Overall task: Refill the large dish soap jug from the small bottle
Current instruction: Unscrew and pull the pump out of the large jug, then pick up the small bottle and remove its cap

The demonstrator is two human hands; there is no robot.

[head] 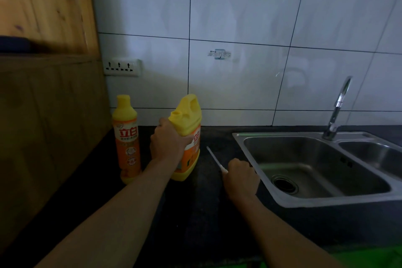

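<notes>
Two soap containers on dark table [202, 213], both grips occupied.
We noted: right grip [240, 175] clenched around thin white tool [214, 159]; left grip [168, 140] grasping large jug [189, 135], cap off, tilted; small bottle [127, 137] upright just beside, capped; sink [304, 200] rightward.

Large glossy white wall tiles [239, 13] with dark grout back a black stone countertop [202, 206]. A knotty pine wooden cabinet [43, 6] stands at its left edge; a white triple wall socket [121, 67] sits just beside the cabinet. Light is dim.
</notes>
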